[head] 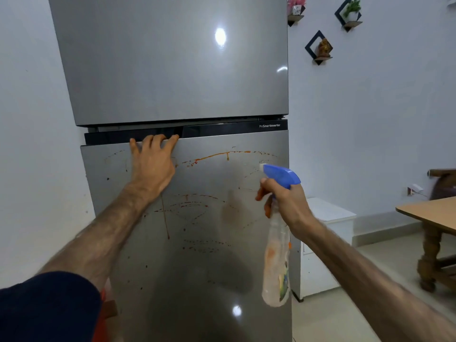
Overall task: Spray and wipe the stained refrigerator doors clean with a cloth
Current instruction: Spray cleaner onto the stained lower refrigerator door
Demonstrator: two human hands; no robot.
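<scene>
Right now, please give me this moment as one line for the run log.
left hand: fingers over lower door top edge | right hand: holds spray bottle, nozzle toward door | stains: present | cloth: not visible

A home's kitchen-dining room is indicated by a tall grey two-door refrigerator (182,144) set against plain white walls (370,119), diamond-shaped black wall shelves (318,48) holding small ornaments and plants, and a carved wooden bench (434,213) on a pale tiled floor (345,317).
</scene>
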